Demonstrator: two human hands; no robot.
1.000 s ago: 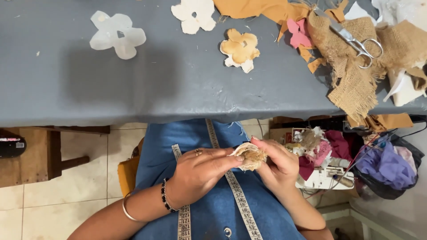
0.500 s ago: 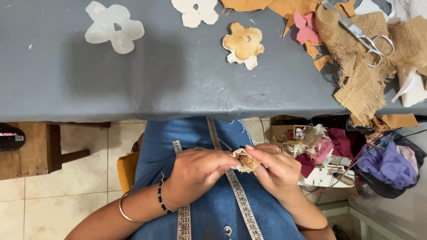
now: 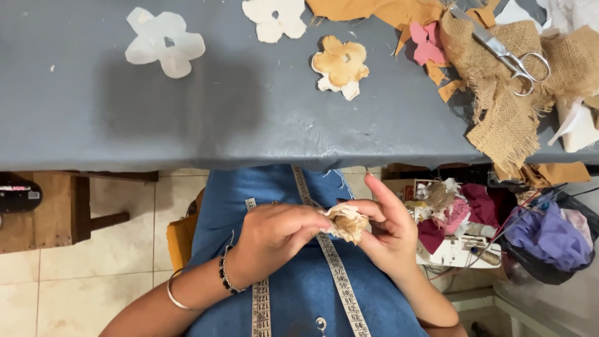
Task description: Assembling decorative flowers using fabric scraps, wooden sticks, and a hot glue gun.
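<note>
I see the gathered fabric flower (image 3: pixel 345 223) pinched between both hands over the lap, below the counter (image 3: pixel 249 125) edge. Left hand (image 3: pixel 274 237) grips it from 9 o'clock, fingers closed on it; right hand (image 3: pixel 390 231) cups it from 3 o'clock, index finger raised. Both equally near. Measuring tape (image 3: pixel 334 274) runs underneath.

The grey tabletop (image 3: pixel 249 112) wears a smooth, faintly sheened sheet, wrinkled near its front edge. On it, coarse brown burlap (image 3: pixel 505 118) frays rough and matt beneath shiny metal scissors (image 3: pixel 511 56). The tan and cream flower-shaped cutout (image 3: pixel 340 65) looks like soft matt cloth. The small crumpled beige fabric bundle (image 3: pixel 345 221) seems fibrous, and the yellowish measuring tape (image 3: pixel 334 274) looks smooth on the blue denim.
</note>
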